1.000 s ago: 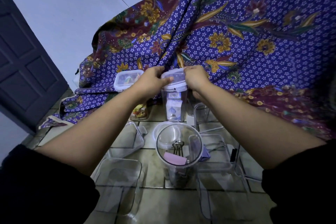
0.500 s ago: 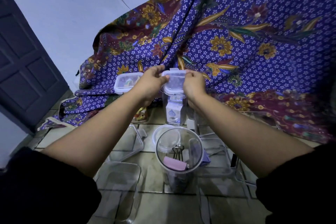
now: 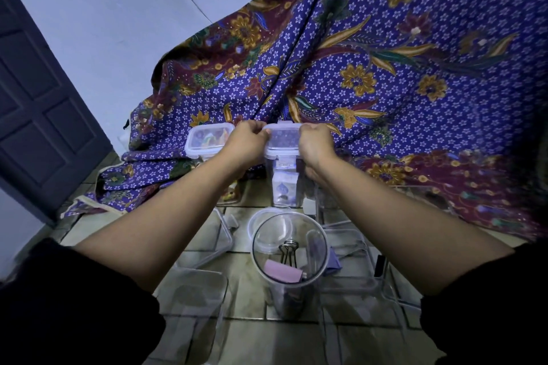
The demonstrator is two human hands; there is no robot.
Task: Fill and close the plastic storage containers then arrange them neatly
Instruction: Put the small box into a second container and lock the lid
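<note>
A tall clear container (image 3: pixel 286 187) with small packets inside stands on the tiled floor, its white-rimmed lid (image 3: pixel 283 139) on top. My left hand (image 3: pixel 246 144) grips the lid's left edge and my right hand (image 3: pixel 315 147) grips its right edge. The lid's front clip hangs down against the wall. To the left stands a second closed container (image 3: pixel 204 139) holding colourful items. Nearer to me a round clear jar (image 3: pixel 289 264) stands open with a binder clip and a pink pad inside.
Several open clear tubs lie on the floor: one (image 3: pixel 195 302) at front left, one (image 3: pixel 350 258) right of the jar. A loose round lid (image 3: pixel 268 222) lies behind the jar. A purple floral cloth (image 3: pixel 385 83) drapes behind. A dark door (image 3: pixel 38 104) is at left.
Both hands have stayed on the tall container's lid and shifted slightly. My right hand slid lower over the lid's right side.
</note>
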